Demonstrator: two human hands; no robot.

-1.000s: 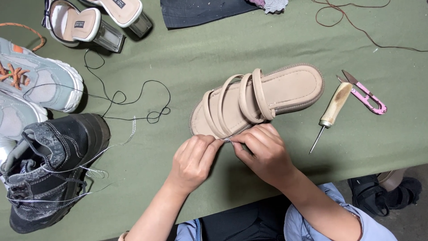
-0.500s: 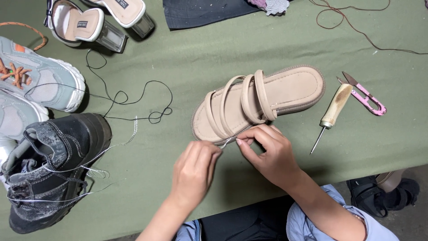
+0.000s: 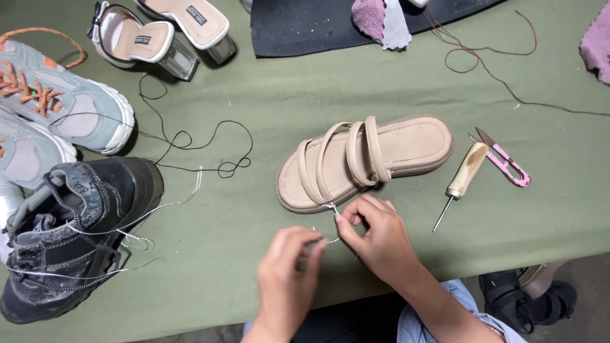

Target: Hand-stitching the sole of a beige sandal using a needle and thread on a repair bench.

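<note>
- A tan sandal (image 3: 365, 162) with thin straps lies on the green table (image 3: 318, 82), in the middle of the frame.
- The right hand (image 3: 375, 238) is just below the sandal, at its lower edge. Its fingertips are pinched on a thin pale thread (image 3: 333, 208) that comes out of the sandal's side.
- The left hand (image 3: 286, 279) is at the bottom middle, a little left of the right hand. Its fingers are curled in, and the fingertips seem to pinch the other end of the same thread.
- An awl with a wooden handle (image 3: 460, 178) lies to the right of the sandal, close by.
- Small pink snips (image 3: 505, 164) lie just beside the awl, further right.
- A black boot (image 3: 76, 235) with white threads sits at the lower left.
- A grey sneaker with orange laces (image 3: 63, 95) sits at the upper left.
- Two clear-heeled shoes (image 3: 159, 38) lie at the top left.
- A loose black thread (image 3: 190, 143) curls between the sneaker and the sandal.
</note>
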